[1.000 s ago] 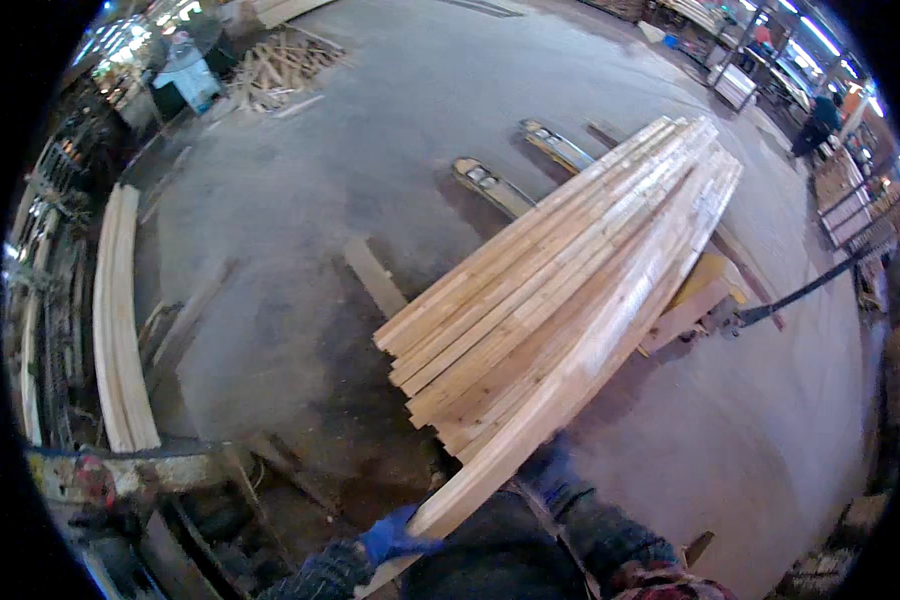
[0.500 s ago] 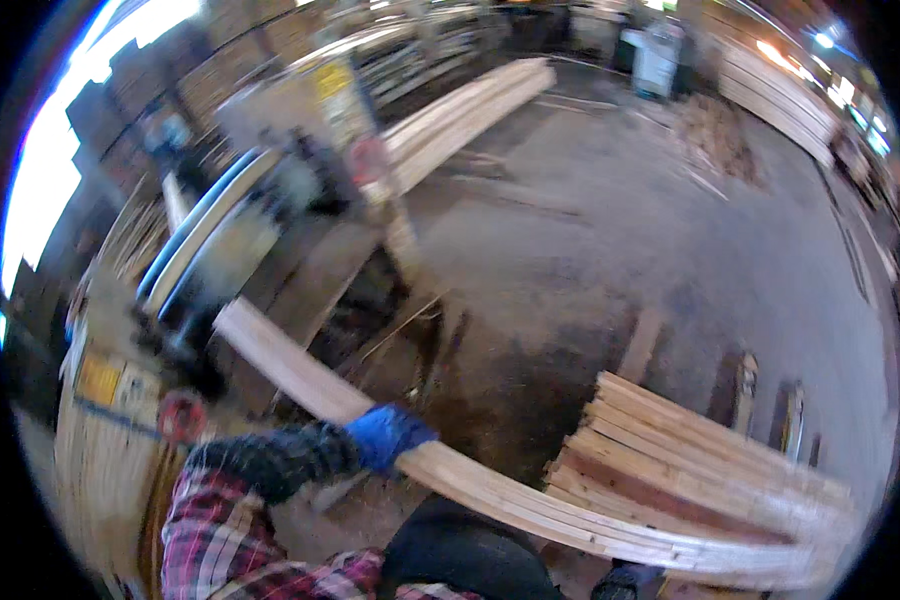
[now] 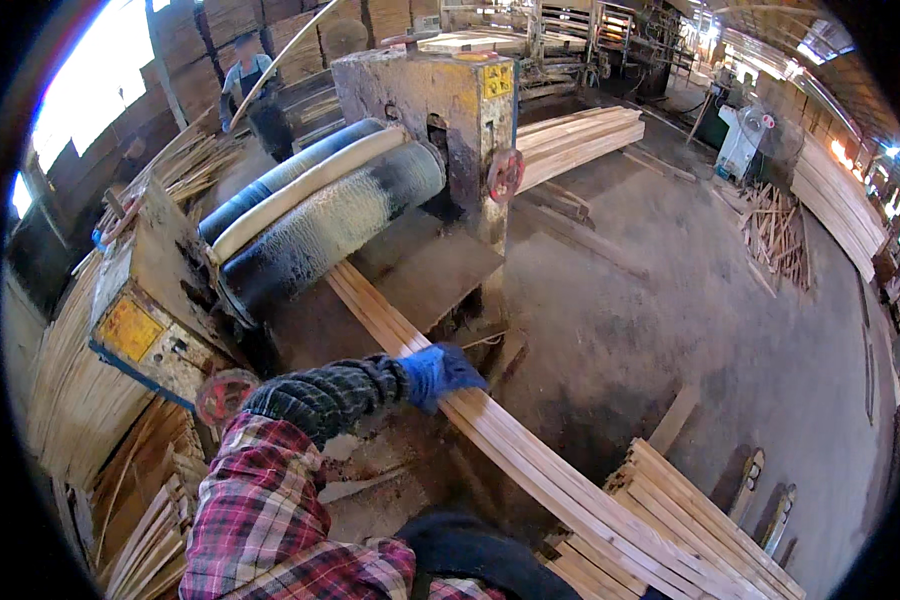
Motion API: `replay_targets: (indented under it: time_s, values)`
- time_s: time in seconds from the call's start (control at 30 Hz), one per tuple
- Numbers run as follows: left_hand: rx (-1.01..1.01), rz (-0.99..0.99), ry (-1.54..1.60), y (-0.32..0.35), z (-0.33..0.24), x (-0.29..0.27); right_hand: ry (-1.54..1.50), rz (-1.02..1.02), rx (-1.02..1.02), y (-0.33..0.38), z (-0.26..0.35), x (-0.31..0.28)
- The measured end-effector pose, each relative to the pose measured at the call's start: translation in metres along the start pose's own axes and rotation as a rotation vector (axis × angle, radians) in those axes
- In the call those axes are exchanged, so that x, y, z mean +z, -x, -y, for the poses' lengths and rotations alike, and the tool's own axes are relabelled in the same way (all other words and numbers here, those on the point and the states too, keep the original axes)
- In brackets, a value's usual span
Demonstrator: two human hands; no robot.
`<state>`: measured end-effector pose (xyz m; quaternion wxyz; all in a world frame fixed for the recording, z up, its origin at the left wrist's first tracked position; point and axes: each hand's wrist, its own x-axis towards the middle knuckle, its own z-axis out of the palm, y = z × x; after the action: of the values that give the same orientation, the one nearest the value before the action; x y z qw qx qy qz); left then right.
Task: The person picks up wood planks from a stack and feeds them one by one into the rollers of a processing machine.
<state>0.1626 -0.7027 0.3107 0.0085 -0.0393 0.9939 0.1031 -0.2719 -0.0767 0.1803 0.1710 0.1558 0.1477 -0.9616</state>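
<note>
My left hand (image 3: pixel 438 376), in a blue glove, is wrapped over the long wooden strips (image 3: pixel 560 478), which lie side by side as one narrow bundle. The strips slant from the lower right up to a roller machine (image 3: pixel 410 85). Their far end meets the lower edge of the machine's grey roller (image 3: pixel 340 215); whether it passes under cannot be made out. Above that roller lie a pale roller (image 3: pixel 310 190) and a blue one (image 3: pixel 285 170). My right hand does not show; the near end of the strips runs out of the picture at the bottom.
Stacked boards (image 3: pixel 670 500) lie at the lower right, beside two metal forks (image 3: pixel 748 485). Red handwheels (image 3: pixel 505 175) stick out from the machine. A person (image 3: pixel 260 90) stands behind it with a long stick. More lumber (image 3: pixel 580 140) and scrap wood (image 3: pixel 775 225) lie farther off.
My view has swung left and up, bringing the rollers into full sight. My left hand still grips the strips, whose far end has come up to the grey roller.
</note>
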Motion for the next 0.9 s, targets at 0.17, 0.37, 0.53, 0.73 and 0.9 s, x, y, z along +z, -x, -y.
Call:
replay_targets:
  time_s: [0.17, 0.37, 0.53, 0.73, 0.9]
  values:
    - [-0.379, 0.234, -0.176, 0.096, 0.121, 0.011, 0.428, 0.047, -0.171, -0.023, 0.0, 0.006]
    - [-0.332, 0.4, -0.21, 0.058, 0.091, -0.021, 0.329, 0.123, -0.017, -0.006, -0.119, -0.018]
    - [0.088, 0.169, 0.308, -0.061, -0.025, 0.045, 0.386, 0.102, 0.076, 0.027, -0.206, -0.004]
    - [-0.004, 0.133, 0.046, -0.12, -0.117, 0.084, 0.48, 0.125, 0.368, 0.071, -0.298, 0.013]
    - [-0.022, 0.165, 0.109, -0.096, -0.067, 0.057, 1.292, 0.201, 0.423, 0.084, -0.289, 0.013]
